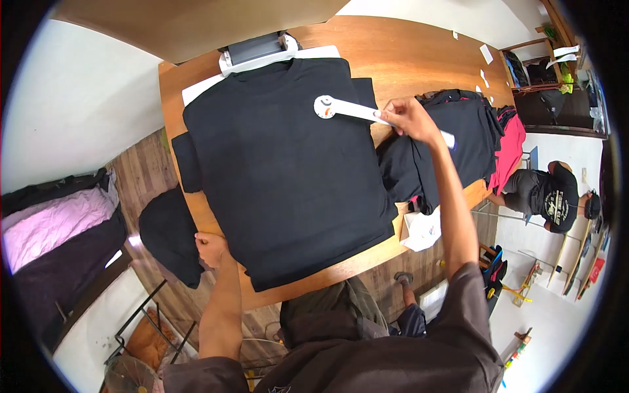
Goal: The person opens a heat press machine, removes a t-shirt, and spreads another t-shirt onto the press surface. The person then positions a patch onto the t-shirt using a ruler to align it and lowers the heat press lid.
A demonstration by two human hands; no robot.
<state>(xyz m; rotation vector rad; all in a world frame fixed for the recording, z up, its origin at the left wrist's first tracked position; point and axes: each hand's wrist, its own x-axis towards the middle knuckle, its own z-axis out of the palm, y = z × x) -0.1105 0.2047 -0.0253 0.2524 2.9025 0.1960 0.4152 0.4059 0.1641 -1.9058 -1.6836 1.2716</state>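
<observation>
A black T-shirt (295, 164) lies spread out flat, its neckline toward the far side of the wooden table. Over its upper right part, my right hand (407, 119) pinches a long white strip (354, 111) with a round printed end (324, 107). The strip's other end shows past my wrist. My left hand (211, 250) is closed at the table's left edge, beside a bunched black cloth (169, 236) and apart from the shirt. Whether its fingers grip the cloth or the table edge is hidden.
A pile of dark garments (452, 144) sits right of the shirt, with red cloth (510, 147) beyond. A white bag (420, 229) is by the near edge. A grey and white device (259, 52) stands behind the shirt. Another person (550, 196) is at far right.
</observation>
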